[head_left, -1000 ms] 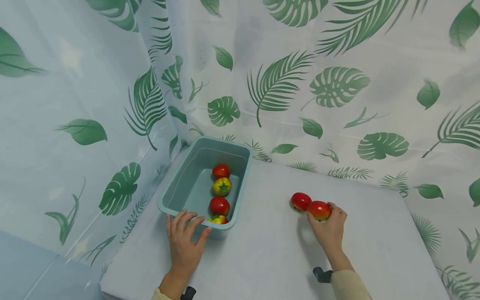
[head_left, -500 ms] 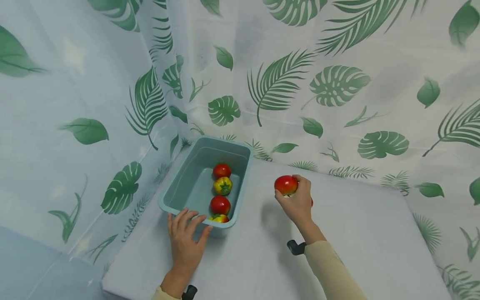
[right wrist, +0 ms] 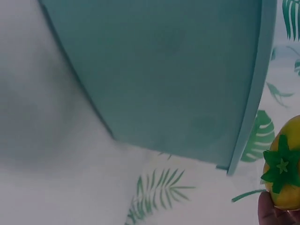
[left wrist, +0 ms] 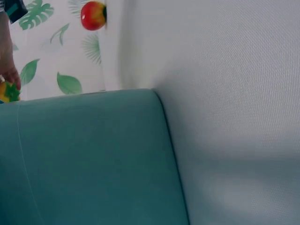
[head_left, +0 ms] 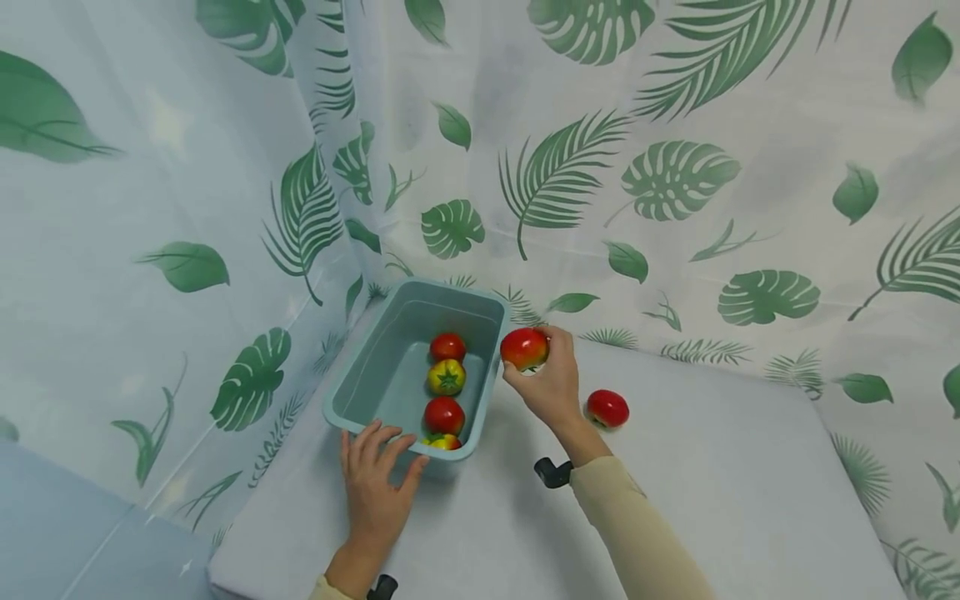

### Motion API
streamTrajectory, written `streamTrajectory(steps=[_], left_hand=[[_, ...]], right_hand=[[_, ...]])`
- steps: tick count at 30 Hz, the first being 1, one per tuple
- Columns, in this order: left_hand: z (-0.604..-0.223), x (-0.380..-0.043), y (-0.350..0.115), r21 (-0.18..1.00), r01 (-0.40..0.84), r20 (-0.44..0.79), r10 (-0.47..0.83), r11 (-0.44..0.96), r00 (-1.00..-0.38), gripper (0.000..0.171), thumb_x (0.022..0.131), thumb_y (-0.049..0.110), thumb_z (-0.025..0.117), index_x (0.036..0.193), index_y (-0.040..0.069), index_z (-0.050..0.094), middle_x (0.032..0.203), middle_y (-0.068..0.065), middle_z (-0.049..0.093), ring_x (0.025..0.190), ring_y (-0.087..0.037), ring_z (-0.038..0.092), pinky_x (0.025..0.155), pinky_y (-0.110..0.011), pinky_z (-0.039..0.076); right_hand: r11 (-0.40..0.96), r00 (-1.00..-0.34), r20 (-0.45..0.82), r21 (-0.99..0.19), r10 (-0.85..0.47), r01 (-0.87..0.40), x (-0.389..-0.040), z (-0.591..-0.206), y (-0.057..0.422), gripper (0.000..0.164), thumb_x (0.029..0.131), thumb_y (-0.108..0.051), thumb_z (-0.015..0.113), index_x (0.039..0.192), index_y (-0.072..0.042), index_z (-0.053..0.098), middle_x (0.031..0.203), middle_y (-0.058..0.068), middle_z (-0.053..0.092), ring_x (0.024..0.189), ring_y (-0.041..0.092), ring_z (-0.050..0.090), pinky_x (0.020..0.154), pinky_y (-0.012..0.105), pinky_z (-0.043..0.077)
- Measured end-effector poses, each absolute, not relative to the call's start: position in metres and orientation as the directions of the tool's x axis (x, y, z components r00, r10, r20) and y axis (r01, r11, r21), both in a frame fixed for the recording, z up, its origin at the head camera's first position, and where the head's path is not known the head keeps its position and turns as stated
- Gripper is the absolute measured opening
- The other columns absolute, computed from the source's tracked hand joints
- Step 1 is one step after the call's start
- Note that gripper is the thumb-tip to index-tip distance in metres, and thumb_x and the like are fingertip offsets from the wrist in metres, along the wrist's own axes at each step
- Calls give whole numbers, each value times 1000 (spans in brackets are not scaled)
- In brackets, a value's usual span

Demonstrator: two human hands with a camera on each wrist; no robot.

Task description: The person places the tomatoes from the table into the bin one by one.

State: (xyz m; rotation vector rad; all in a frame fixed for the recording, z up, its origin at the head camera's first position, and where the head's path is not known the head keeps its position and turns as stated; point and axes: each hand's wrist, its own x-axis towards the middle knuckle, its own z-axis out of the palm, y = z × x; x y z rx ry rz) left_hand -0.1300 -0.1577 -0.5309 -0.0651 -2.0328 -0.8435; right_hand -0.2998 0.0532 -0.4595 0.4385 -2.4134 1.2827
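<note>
A leaf-printed curtain [head_left: 675,167] hangs behind and to the left of a table [head_left: 712,500] covered in pale grey cloth, and both fill most of the head view. At the table's far left corner stands a teal plastic tub [head_left: 375,367], rectangular and open-topped, its long side running away from the person; the left wrist view shows its outer wall [left wrist: 84,159] close up against the cloth. Inside the tub four tomatoes lie in a row along the right side: a red one [head_left: 447,347] farthest back, a yellow one with a green star-shaped calyx [head_left: 446,377] just in front of it, another red one [head_left: 444,414], and a partly hidden yellow-red one [head_left: 444,442] against the near wall. The left hand [head_left: 375,492] rests flat on the table with its straight, relaxed fingers touching the tub's near rim, gripping nothing. The right hand [head_left: 551,387] is raised just beside the tub's right rim, its fingers and thumb curled round a red tomato [head_left: 523,348] held level with the rim; the right wrist view shows that tomato's yellow underside and green calyx [right wrist: 283,171]. One more red tomato [head_left: 607,407] lies on the cloth near the right wrist, apart from the tub
</note>
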Motion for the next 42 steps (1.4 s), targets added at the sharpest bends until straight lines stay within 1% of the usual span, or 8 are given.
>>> streamTrajectory(steps=[9, 16, 23, 28, 30, 34, 36, 42], left_hand=[[-532, -130, -159, 543, 354, 761, -268, 762, -591, 30, 71, 22, 84, 96, 10, 72, 105, -10, 64, 119, -38, 50, 107, -71, 11], [-533, -131, -160, 541, 358, 764, -267, 761, -587, 29, 74, 26, 82, 96, 10, 72, 105, -10, 64, 119, -38, 50, 107, -71, 12], [-534, -131, -160, 535, 359, 766, -260, 765, -587, 29, 73, 25, 83, 96, 10, 72, 105, -10, 64, 119, -38, 50, 106, -71, 12], [-535, -132, -160, 532, 353, 769, -266, 770, -581, 33, 86, 43, 72, 96, 11, 72, 106, -8, 64, 119, -37, 50, 106, -71, 13], [-535, -133, -160, 531, 351, 769, -265, 771, -581, 38, 89, 48, 67, 96, 12, 72, 106, -8, 64, 119, -37, 50, 107, -71, 13], [-534, -133, -161, 534, 355, 767, -263, 767, -585, 28, 81, 35, 78, 97, 12, 72, 107, -8, 64, 120, -37, 50, 106, -71, 12], [-533, -134, -161, 537, 355, 764, -263, 765, -590, 28, 79, 32, 80, 97, 13, 72, 107, -8, 64, 120, -37, 50, 106, -72, 12], [-533, -135, -161, 539, 339, 756, -266, 771, -598, 38, 90, 50, 65, 97, 13, 72, 107, -7, 64, 120, -37, 50, 107, -71, 12]], right_hand=[[510, -830, 508, -664, -229, -547, -303, -443, 22, 72, 75, -19, 82, 135, -9, 43, 132, 8, 46, 116, 21, 51, 95, 40, 51], [464, -811, 533, -670, -244, -580, -310, -436, 5, 70, 78, -24, 83, 134, -8, 46, 129, 8, 47, 114, 20, 51, 91, 38, 52], [451, -785, 563, -649, -258, -613, -315, -434, -4, 71, 80, -23, 81, 138, -9, 44, 133, 10, 47, 115, 23, 52, 92, 39, 51], [434, -765, 574, -634, -291, -640, -317, -435, -9, 72, 79, -23, 82, 138, -7, 45, 135, 10, 48, 119, 23, 51, 97, 41, 48], [431, -761, 561, -628, -325, -648, -318, -437, -10, 77, 79, -27, 83, 141, -7, 42, 137, 10, 48, 122, 24, 50, 101, 43, 46], [445, -772, 500, -631, -392, -635, -317, -440, -9, 90, 78, -37, 83, 149, -11, 34, 147, 8, 43, 130, 24, 46, 107, 46, 40], [454, -788, 469, -646, -399, -614, -315, -441, -7, 91, 79, -40, 81, 151, -13, 32, 150, 6, 40, 133, 24, 43, 108, 49, 38], [494, -845, 415, -686, -338, -534, -314, -444, 7, 76, 88, -44, 69, 149, -14, 35, 152, 6, 39, 136, 28, 41, 109, 55, 34]])
